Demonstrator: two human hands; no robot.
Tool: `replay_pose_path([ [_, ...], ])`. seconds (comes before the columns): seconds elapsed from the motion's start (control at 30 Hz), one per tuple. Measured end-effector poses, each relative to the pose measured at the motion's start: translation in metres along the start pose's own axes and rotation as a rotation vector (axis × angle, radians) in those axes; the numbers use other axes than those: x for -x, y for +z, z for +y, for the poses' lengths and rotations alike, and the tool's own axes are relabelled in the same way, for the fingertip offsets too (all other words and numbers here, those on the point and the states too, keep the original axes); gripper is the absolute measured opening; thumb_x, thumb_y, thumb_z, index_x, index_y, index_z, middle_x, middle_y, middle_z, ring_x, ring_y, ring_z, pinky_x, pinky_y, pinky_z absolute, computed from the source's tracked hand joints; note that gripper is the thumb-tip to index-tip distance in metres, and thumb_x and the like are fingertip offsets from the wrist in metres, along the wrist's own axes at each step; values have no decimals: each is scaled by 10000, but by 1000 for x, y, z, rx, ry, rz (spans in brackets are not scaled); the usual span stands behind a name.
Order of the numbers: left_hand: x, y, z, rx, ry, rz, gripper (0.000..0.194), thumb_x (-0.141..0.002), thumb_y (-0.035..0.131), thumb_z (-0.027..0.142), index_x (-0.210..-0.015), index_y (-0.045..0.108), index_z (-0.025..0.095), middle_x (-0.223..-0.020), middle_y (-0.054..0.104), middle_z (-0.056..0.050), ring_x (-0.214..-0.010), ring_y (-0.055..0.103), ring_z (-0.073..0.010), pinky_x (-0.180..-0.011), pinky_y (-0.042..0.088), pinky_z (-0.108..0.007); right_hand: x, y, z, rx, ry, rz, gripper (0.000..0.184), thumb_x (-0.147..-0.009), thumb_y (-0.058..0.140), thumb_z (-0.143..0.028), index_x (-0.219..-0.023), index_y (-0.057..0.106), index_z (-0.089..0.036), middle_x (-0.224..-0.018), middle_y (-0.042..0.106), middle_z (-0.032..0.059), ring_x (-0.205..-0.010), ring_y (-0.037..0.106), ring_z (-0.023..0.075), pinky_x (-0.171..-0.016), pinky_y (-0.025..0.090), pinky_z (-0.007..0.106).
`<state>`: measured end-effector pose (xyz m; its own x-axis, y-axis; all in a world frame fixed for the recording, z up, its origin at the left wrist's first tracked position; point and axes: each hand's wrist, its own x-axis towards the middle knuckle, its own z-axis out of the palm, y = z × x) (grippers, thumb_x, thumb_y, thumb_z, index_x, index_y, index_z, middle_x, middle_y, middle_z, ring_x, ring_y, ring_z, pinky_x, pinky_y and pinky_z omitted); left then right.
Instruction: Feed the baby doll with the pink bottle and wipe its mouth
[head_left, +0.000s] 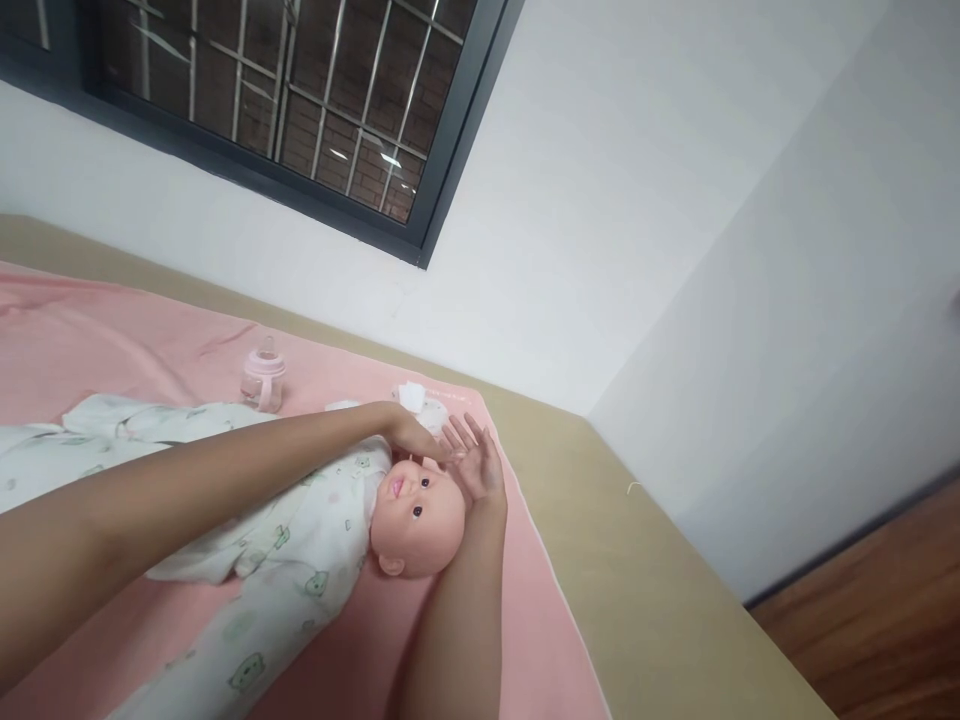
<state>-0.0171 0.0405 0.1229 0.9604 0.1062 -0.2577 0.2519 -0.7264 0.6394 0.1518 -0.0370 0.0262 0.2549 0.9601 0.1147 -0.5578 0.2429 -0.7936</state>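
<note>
1. Head view here. There's a **bald doll with a smooth, rounded, pinkish plastic head** [426, 525], dark eyes and a little open-mouthed smile. It's lying on a soft pink cloth [540, 620], which has a few loose wrinkles and a thin pale edge.

2. The doll's outfit [300, 540] is loose white fabric with green cartoon animal prints, kinda rumpled, with the sleeves and legs spread out.

3. Left hand [414, 434]: the arm crosses over the outfit and the hand sits just beside the head, reaching toward the other hand. Can't tell how far open the grip is or whether it's got anything, since the fingers are mostly hidden.

4. Right hand [477, 468]: grip's wide open, palm showing, fingers spread, nothing in it. It's right by the crown of the doll's head, and the forearm runs down behind that head. Can't tell if the two hands actually touch.

5. Just past the hands there's a crumpled white piece, maybe cloth or paper [412, 397]. Farther left, a clear, rounded baby bottle with a pink collar and handle [263, 376] stands upright on the cloth.

6. Under it all is a flat, matte tan desk [637, 590], next to a plain white wall [525, 330] and a dark-framed window with metal bars [442, 150].
</note>
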Motion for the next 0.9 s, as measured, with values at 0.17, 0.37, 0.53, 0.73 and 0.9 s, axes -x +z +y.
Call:
replay_pose_path([
  [0.17,30,-23,7,-105,-22,173,528,-870,452,459,-1297,496,150,-1016,704,-138,-910,656,-246,-792,504,-331,0,7,1,-79,-110,-29,452,-792,582,-529,-1161,625,-271,-1449,458,48,-1289,495,212,-1094,382,431],
  [0.37,84,-31,-3,-213,-37,462,270,-900,393,350,-837,586,173,-948,687,-85,-859,632,-216,-718,446,-278,-2,12,10,-127,-147,-19,454,-781,559,-548,-1128,650,-270,-1481,415,27,-1347,428,207,-1144,308,455],
  [0.53,116,-19,-24,-271,-75,583,323,-923,359,378,-698,491,189,-723,613,-52,-628,546,-195,-558,340,-280,-6,15,19,-98,-25,-22,423,-795,559,-520,-1109,654,-253,-1473,430,23,-1328,452,197,-1120,349,416],
  [0.73,136,-11,-32,-269,-81,624,351,-929,346,398,-664,456,196,-642,557,-40,-565,501,-190,-517,288,-283,-18,16,30,13,143,-75,407,-780,609,-469,-1098,654,-219,-1386,527,72,-1271,509,234,-1076,398,461],
  [0.9,144,-10,-32,-254,-83,644,393,-912,364,474,-661,489,199,-637,564,-49,-580,515,-203,-538,326,-287,-28,13,36,35,145,-42,350,-781,627,-423,-1051,674,-205,-1290,598,70,-1215,557,219,-1079,411,435],
])
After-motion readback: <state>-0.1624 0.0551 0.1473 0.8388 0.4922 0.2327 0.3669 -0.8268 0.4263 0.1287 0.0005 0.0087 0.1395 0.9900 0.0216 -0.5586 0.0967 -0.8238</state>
